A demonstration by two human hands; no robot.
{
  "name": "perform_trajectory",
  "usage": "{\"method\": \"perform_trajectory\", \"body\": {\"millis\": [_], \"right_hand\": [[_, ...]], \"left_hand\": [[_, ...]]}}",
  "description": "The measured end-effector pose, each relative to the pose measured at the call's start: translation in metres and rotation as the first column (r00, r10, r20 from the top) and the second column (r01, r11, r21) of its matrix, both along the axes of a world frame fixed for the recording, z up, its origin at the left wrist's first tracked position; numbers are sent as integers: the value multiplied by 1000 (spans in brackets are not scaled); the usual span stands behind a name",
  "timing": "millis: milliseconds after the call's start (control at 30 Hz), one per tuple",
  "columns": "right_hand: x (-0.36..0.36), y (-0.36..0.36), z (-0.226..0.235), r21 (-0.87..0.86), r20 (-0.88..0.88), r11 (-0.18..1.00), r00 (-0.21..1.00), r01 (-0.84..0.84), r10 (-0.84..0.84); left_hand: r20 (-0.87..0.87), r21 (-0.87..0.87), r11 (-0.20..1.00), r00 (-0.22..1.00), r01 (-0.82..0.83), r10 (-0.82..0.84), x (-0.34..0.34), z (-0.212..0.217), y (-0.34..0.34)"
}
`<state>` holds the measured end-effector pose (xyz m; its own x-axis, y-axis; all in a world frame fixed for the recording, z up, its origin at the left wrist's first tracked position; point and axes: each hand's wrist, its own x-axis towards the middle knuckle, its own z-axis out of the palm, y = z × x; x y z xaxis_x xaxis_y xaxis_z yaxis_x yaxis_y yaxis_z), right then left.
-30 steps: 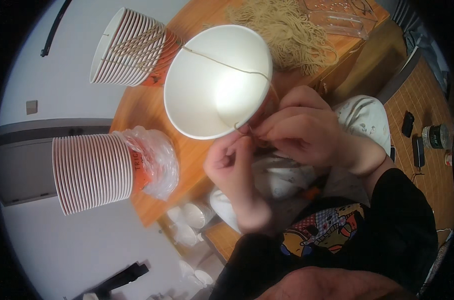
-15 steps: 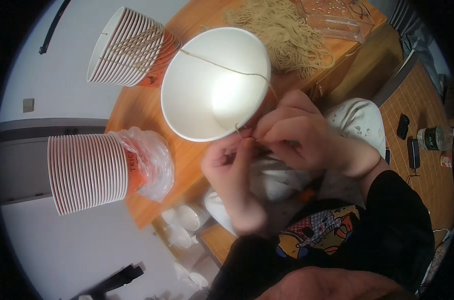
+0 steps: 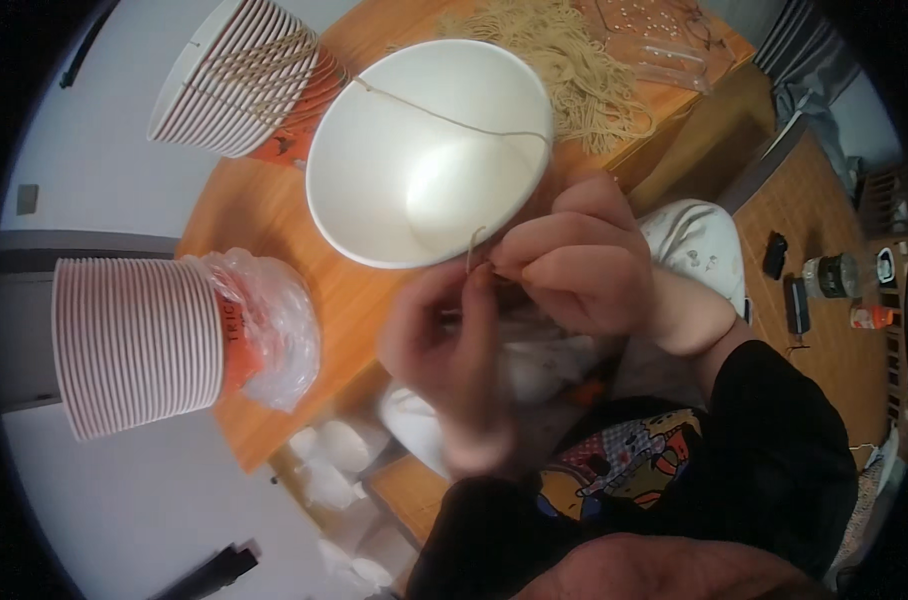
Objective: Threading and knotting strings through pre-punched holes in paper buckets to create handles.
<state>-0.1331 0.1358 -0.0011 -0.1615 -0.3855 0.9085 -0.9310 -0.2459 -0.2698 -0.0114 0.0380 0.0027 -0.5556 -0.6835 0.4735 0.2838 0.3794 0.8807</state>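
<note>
A large white paper bowl [image 3: 429, 150] is held tilted above the wooden table [image 3: 274, 215], its open mouth toward me. A thin tan string [image 3: 444, 118] runs across the mouth from rim to rim. My right hand [image 3: 579, 262] pinches the string's end at the near rim. My left hand [image 3: 449, 345], blurred, pinches the same string right beside it, fingertips touching. The bowl's near edge sits behind my fingers.
A stack of nested paper bowls in a clear plastic bag [image 3: 159, 345] lies on its side at left. Another stack [image 3: 244, 80] lies at the back left. A heap of tan strings [image 3: 564, 60] and a clear bag [image 3: 654, 40] lie at the back.
The bowl has stayed in place. My left hand has shifted slightly and is blurred now, fingers working at the string by the rim.
</note>
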Motion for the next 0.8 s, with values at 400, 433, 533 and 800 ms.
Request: {"method": "perform_trajectory", "body": {"millis": [400,433,533,800], "right_hand": [[6,-13,29,44,-144,998,989,48,-41],[6,-16,31,19,-133,1000,991,20,-17],[10,-20,32,29,-121,1000,993,-6,9],[13,-27,44,98,-210,995,977,-7,28]], "left_hand": [[-77,-196,965,984,-175,163,4,6,-15],[-70,-227,959,985,-168,156,5,9,-15],[-127,-275,939,975,-209,180,6,7,-19],[-121,-369,897,970,-242,212,17,14,-25]]}}
